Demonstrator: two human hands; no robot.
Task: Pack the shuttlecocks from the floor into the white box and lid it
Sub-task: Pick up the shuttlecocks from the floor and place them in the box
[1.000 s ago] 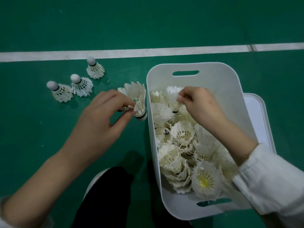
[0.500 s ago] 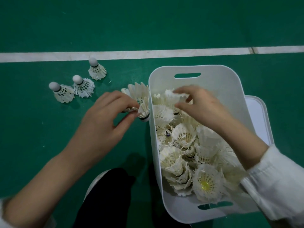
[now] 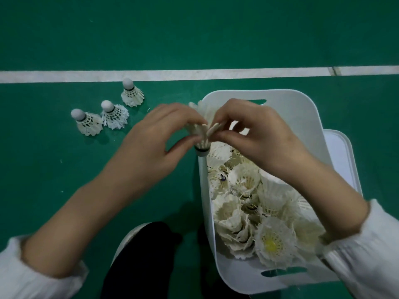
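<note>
**Shuttlecock pinched at box rim**

At the left rim of the white box point(image 3: 302, 108), cork down: a shuttlecock point(image 3: 201, 135), feathers pinched by fingers of left hand point(image 3: 155, 143) and right hand point(image 3: 259, 137); heaped inside, more shuttlecocks point(image 3: 248, 201); upright, well left, three loose shuttlecocks point(image 3: 112, 114); at the box's right, lid point(image 3: 341, 152).

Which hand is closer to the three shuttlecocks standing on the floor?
The left hand. It is just right of the three shuttlecocks; the right hand is farther right, over the white box. Both pinch one shuttlecock.
</note>
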